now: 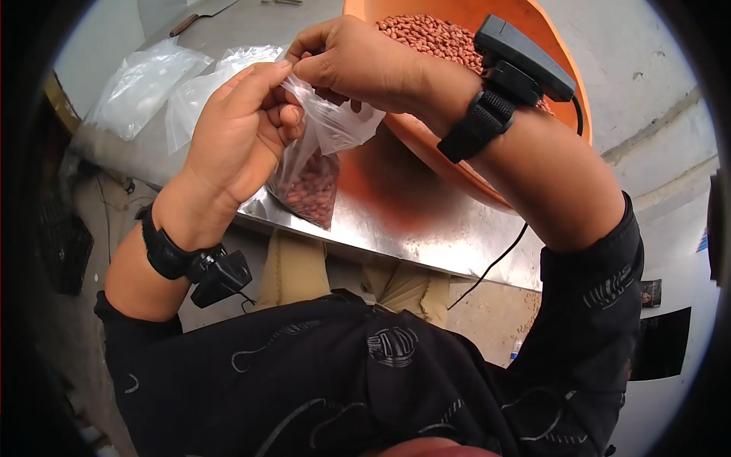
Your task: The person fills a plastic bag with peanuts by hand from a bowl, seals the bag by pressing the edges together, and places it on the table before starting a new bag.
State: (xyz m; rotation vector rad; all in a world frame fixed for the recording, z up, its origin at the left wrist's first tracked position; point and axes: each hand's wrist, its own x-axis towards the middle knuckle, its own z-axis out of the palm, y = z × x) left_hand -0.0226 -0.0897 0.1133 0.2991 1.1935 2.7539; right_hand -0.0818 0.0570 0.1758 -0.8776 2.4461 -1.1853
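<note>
A clear plastic bag [308,183] with reddish-brown peanuts in its bottom hangs upright at the metal table's front edge. My left hand [247,122] pinches the top of the bag from the left, thumb and fingers closed on the plastic. Close against it, my right hand [346,65] grips the bag's gathered neck, fingers curled; some of its fingertips are hidden. Loose plastic flares out below my right hand. Behind my right forearm, a large orange basin [560,53] holds many more peanuts [434,38].
The metal table [403,244] reaches across in front of me. Empty plastic bags [141,87] lie at its left, with a knife [202,18] behind them. Black devices are strapped to both wrists, and a cable from the right one hangs past the table edge.
</note>
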